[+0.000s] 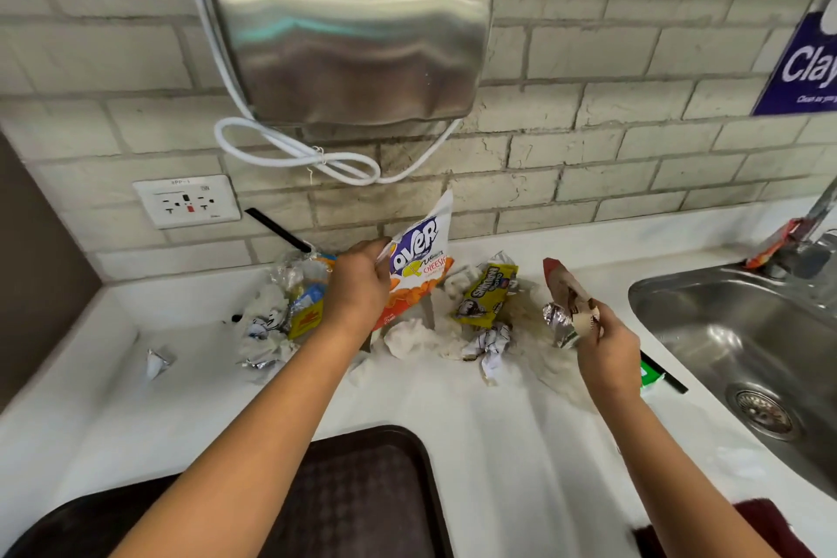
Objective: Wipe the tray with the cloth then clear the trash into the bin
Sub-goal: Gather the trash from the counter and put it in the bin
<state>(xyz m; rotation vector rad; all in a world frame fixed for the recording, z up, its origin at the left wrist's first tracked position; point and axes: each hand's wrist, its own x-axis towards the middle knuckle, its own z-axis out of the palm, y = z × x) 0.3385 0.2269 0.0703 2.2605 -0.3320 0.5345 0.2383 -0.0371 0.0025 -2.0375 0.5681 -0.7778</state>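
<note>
The left hand (355, 281) pinches the top edge of a white and orange cheese-snack bag (419, 261), held upright, long axis vertical; the right hand (598, 342) grips a crumpled brown and silver wrapper (568, 308). The remaining trash — a yellow candy wrapper (487, 295) and crumpled white tissues (414, 338) — lies on the white counter (498, 444) between and just beyond both hands. The dark brown plastic tray (376, 494) sits nearer the person, below the left arm; no bin is in view

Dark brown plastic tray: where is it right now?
In the head view, the dark brown plastic tray lies on the white counter at the bottom edge, left of centre, under the left forearm.
</note>
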